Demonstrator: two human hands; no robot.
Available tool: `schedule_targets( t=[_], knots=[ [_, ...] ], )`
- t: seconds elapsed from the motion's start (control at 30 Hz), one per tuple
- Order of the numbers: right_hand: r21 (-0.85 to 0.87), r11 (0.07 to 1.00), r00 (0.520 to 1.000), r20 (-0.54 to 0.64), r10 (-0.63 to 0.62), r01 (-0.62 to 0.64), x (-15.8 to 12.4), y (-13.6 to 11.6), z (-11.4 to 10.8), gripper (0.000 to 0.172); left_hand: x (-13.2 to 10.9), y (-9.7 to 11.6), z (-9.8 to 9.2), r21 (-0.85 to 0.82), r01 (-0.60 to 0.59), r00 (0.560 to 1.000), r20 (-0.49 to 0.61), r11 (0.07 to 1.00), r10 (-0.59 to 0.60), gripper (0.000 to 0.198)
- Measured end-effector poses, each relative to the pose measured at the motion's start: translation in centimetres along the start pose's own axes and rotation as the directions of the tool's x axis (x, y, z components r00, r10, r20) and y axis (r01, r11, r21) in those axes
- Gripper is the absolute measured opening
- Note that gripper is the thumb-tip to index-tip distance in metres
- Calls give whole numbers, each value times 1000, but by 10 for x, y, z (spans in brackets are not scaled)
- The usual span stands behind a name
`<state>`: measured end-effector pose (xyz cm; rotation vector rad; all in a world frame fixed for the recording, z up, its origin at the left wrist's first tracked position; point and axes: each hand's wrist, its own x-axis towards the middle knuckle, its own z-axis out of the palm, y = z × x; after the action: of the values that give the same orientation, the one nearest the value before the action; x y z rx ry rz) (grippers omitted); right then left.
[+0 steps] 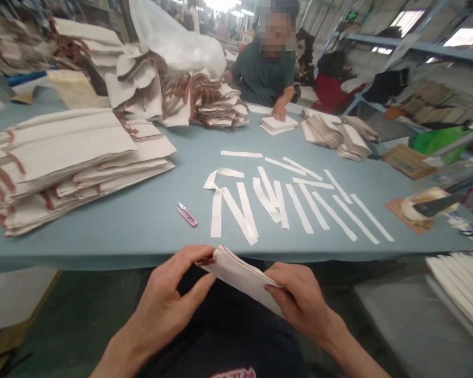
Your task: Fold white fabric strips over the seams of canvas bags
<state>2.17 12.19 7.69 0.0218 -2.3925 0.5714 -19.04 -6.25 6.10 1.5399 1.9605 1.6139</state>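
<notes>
Both hands hold a folded cream fabric piece (240, 275) with a thin brown edge, in front of my body just off the table's near edge. My left hand (169, 294) has its fingers at the left end, where a bit of brown trim shows, with the thumb below. The right end is pinched between thumb and fingers of my right hand (299, 294). Beyond them lie pink thread snips (187, 214) and several loose white strips (301, 210) on the blue-green table (142, 220).
A big stack of cream fabric pieces (71, 152) with brown straps is at left, more heaps (216, 100) behind. Across the table a person (266, 79) rests a hand on a small fabric stack (278, 125). A tape roll (421, 205) sits at right, near a cardboard box (408, 161).
</notes>
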Motion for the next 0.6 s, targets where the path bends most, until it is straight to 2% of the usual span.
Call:
schedule_targets(
  t=[0.1, 0.17, 0.27, 0.37, 0.43, 0.5, 0.6],
  knots=[
    [-48, 998, 997, -64, 48, -51, -17, 3, 5, 15, -6, -1, 21, 92, -99, 989, -100, 991, 108, 22],
    [-54, 995, 992, -99, 75, -81, -26, 1, 11, 15, -9, 0, 30, 133, -106, 983, -133, 985, 123, 21],
    [-65, 991, 985, -137, 108, -118, -35, -4, 22, 15, -12, 2, 40, 136, -77, 988, -122, 988, 94, 24],
    [-52, 992, 983, -148, 107, -116, -39, -7, 31, 16, -13, 6, 43, 53, 35, 998, -61, 998, -32, 8],
    [-43, 992, 983, -149, 109, -116, -40, -6, 34, 17, -13, 11, 41, -25, 152, 988, 19, 988, -151, 12],
    [-46, 993, 986, -132, 106, -113, -42, -5, 35, 16, -11, 18, 35, -69, 287, 955, 96, 955, -280, 22],
    [-53, 991, 991, -73, 115, -119, -44, -5, 35, 14, -6, 30, 23, -79, 462, 873, 218, 884, -437, 31]
  ],
)
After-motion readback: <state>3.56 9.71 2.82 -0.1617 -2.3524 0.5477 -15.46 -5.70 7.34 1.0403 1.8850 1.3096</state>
